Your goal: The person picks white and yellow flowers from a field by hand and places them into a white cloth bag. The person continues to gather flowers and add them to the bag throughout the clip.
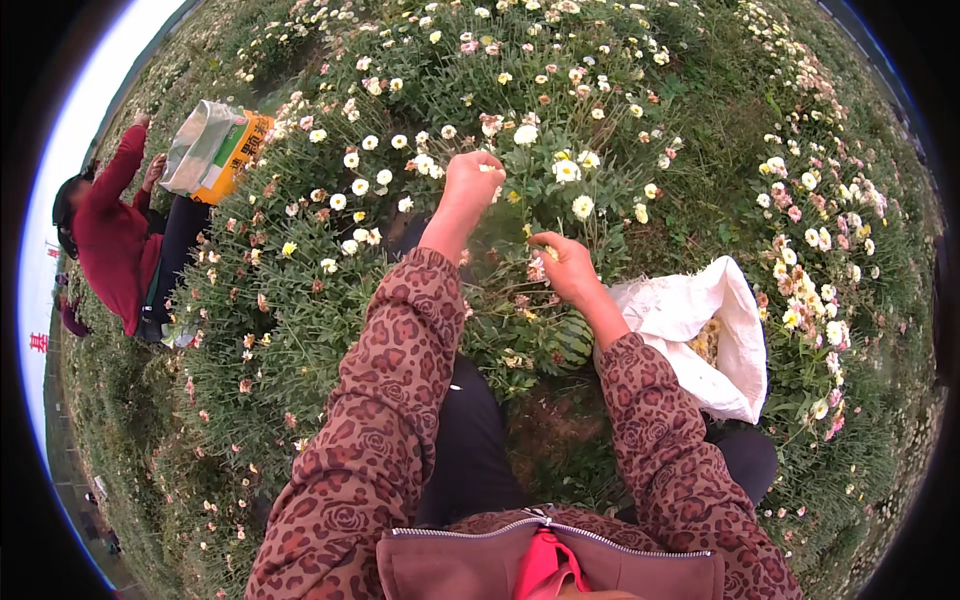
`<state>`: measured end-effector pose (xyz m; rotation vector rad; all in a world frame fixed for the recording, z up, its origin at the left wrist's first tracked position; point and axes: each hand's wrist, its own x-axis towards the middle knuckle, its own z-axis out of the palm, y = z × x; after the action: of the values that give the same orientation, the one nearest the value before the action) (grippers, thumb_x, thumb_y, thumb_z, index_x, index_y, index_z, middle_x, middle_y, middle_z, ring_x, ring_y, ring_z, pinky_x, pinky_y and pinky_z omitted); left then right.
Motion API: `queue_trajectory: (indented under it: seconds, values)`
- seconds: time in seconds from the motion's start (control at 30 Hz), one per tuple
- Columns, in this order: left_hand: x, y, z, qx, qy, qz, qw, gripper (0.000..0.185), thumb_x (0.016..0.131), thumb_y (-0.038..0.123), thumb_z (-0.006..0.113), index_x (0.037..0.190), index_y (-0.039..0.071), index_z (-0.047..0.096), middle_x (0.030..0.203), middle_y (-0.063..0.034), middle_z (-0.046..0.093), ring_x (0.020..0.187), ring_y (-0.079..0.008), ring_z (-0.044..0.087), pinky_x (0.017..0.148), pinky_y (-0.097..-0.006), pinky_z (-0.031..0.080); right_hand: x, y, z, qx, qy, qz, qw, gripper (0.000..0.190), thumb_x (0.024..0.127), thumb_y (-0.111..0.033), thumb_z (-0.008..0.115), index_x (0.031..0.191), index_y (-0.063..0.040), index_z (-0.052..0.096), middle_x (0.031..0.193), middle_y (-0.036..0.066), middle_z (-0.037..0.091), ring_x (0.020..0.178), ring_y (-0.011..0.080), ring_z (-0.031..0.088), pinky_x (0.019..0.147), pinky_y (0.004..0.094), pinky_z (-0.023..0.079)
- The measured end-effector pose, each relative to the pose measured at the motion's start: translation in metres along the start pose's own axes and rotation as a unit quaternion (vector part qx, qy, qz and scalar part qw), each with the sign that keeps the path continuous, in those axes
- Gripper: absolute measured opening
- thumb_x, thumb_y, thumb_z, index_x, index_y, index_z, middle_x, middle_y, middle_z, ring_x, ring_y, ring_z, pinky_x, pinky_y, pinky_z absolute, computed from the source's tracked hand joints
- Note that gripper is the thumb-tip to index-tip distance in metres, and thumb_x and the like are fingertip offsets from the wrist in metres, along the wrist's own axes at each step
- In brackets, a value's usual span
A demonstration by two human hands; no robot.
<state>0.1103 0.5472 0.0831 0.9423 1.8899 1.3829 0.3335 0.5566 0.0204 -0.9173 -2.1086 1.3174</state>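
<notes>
My left hand (pixel 474 178) reaches furthest forward among the blooms, its fingers curled around a pale flower head that shows at the fingertips. Lower and to the right, my right hand (pixel 562 262) is closed on another pale yellowish flower head, beside a faded pink bloom (pixel 536 268). White chrysanthemum-like flowers (pixel 566 171) stand on green stems just ahead of and between the hands. An open white woven sack (pixel 742 382) rests right of my right forearm, with yellowish flower heads (pixel 705 341) inside. A striped green watermelon (pixel 574 341) lies partly hidden under leaves near my right wrist.
Dense rows of flowering plants (pixel 300 300) surround me. At the left, a person in a dark red top (pixel 112 232) works by an orange, green and white bag (pixel 217 154). Another person (pixel 73 315) is partly visible behind. Weedy ground (pixel 697 142) runs between rows.
</notes>
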Motion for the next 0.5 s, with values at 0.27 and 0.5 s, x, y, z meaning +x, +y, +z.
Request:
queue_trajectory:
  seconds: [0.27,0.5]
  values:
    - [0.0,-0.022,0.035,0.394,-0.051,-0.042,0.917,0.038,0.084,0.012,0.067,0.122,0.014,0.072,0.117,-0.0181,0.072,0.111,-0.036,0.067,0.094,-0.0454,0.054,-0.026,0.004,0.0,0.008,-0.002,0.015,1.0,0.031,0.091,-0.004,0.062,0.122,-0.007,0.068,0.111,0.017,0.073,0.101,0.0279,0.071,0.091,0.0354,0.053]
    - [0.008,-0.057,0.063,0.421,-0.022,-0.019,0.906,0.026,0.085,0.015,0.066,0.11,0.014,0.074,0.11,-0.0159,0.073,0.107,-0.0343,0.069,0.09,-0.0429,0.055,-0.031,0.003,0.003,0.024,0.001,0.004,1.0,0.033,0.091,-0.004,0.063,0.124,-0.005,0.067,0.113,0.017,0.073,0.103,0.0288,0.071,0.091,0.0354,0.053]
